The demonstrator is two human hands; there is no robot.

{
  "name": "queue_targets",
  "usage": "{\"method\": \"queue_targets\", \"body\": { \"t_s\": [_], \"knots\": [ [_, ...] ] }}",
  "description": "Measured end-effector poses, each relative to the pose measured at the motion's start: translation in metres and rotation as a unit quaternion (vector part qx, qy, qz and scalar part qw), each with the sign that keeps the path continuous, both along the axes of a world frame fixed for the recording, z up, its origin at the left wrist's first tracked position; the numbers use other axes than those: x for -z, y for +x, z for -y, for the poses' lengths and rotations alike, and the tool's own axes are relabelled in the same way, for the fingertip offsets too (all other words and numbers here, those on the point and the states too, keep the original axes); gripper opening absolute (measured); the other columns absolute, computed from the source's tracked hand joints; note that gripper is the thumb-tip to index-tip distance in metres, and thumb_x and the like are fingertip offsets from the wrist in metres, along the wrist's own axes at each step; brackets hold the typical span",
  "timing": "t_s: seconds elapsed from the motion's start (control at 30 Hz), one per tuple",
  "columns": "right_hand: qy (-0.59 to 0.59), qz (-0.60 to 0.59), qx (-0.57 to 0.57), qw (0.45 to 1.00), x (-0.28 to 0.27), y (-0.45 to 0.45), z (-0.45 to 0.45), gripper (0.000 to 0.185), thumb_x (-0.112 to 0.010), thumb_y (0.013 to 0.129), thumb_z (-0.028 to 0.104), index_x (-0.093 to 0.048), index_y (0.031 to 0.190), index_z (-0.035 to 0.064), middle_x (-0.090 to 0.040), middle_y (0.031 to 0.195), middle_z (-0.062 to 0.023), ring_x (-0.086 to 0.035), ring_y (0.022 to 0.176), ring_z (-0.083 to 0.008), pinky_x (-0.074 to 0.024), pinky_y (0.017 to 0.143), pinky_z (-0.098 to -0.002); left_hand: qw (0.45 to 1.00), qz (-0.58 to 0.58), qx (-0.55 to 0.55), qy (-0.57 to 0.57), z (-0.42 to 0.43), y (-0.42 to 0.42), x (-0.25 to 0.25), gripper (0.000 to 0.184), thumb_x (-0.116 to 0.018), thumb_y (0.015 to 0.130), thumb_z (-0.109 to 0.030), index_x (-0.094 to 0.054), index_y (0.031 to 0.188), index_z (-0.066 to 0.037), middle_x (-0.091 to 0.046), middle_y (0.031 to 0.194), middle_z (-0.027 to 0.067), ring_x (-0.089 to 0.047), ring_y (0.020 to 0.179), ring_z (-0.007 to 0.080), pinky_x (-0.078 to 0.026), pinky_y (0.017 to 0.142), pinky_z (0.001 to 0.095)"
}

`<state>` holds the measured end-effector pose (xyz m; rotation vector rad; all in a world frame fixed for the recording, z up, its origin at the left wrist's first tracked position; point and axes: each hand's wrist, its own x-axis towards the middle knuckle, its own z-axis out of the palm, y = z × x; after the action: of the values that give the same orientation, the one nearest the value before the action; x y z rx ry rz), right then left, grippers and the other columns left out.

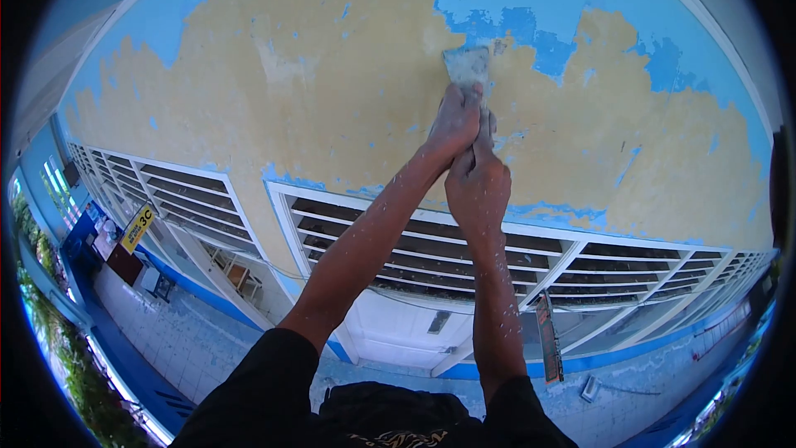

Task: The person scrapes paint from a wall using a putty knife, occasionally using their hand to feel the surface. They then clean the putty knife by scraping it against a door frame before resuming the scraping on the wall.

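Both my hands are closed on a paint scraper [467, 66], whose wide pale blade lies against the wall near the ragged edge of the blue paint [522, 26]. My left hand [454, 120] grips it close to the blade. Lower down, my right hand [478, 187] is wrapped round the handle, most of which the fingers hide. Around the blade the wall is bare and tan [365, 75], with small blue flecks left on it. Pale specks of paint dot both forearms.
Below the bare wall run louvred windows [423, 241] with white frames. A yellow 3C sign [137, 228] hangs at the left, a dark sign [548, 336] at the lower right. A white door [398, 323] stands beneath. Plants show at far left.
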<state>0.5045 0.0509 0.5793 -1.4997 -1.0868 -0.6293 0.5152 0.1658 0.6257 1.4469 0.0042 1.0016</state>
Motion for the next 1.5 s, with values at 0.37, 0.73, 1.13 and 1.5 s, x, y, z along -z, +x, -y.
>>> {"method": "queue_targets", "body": {
  "t_s": [0.37, 0.73, 1.13, 1.5],
  "knots": [
    [-0.004, -0.004, 0.003, 1.000, -0.017, -0.011, -0.005, 0.033, -0.053, 0.094, 0.005, -0.067, 0.121, -0.0071, -0.067, 0.080, -0.0316, -0.069, 0.072, -0.0457, -0.0514, 0.064, -0.0482, 0.998, -0.027, -0.064, 0.009, -0.008, -0.001, -0.007, 0.031, -0.046, 0.110, -0.032, -0.040, 0.109, -0.002, -0.056, 0.071, 0.0096, -0.056, 0.053, 0.0166, -0.048, 0.046, 0.0346],
    [-0.013, 0.007, 0.029, 0.999, -0.017, -0.006, -0.010, 0.025, -0.057, 0.093, 0.013, -0.067, 0.112, -0.0004, -0.069, 0.077, -0.0285, -0.068, 0.073, -0.0493, -0.0531, 0.066, -0.0581, 0.998, -0.022, -0.048, 0.037, -0.005, -0.015, -0.025, 0.033, -0.044, 0.110, -0.030, -0.039, 0.116, 0.003, -0.056, 0.075, 0.0101, -0.060, 0.059, 0.0176, -0.051, 0.051, 0.0371],
    [-0.070, -0.017, 0.042, 0.997, -0.025, -0.013, -0.007, 0.024, -0.056, 0.094, 0.015, -0.066, 0.109, -0.0002, -0.069, 0.081, -0.0286, -0.068, 0.076, -0.0497, -0.0529, 0.068, -0.0579, 0.999, -0.018, -0.029, -0.021, -0.005, -0.016, -0.029, 0.030, -0.048, 0.109, -0.033, -0.044, 0.100, -0.004, -0.058, 0.065, 0.0085, -0.057, 0.050, 0.0176, -0.046, 0.044, 0.0352],
    [-0.092, 0.001, 0.059, 0.994, -0.023, -0.018, -0.008, 0.035, -0.061, 0.093, 0.022, -0.063, 0.121, 0.0003, -0.069, 0.076, -0.0269, -0.070, 0.070, -0.0471, -0.0560, 0.062, -0.0557, 0.997, -0.006, -0.072, -0.022, -0.004, -0.023, -0.025, 0.029, -0.050, 0.108, -0.029, -0.052, 0.095, -0.003, -0.061, 0.066, 0.0090, -0.057, 0.051, 0.0170, -0.047, 0.045, 0.0352]
  ]
}}
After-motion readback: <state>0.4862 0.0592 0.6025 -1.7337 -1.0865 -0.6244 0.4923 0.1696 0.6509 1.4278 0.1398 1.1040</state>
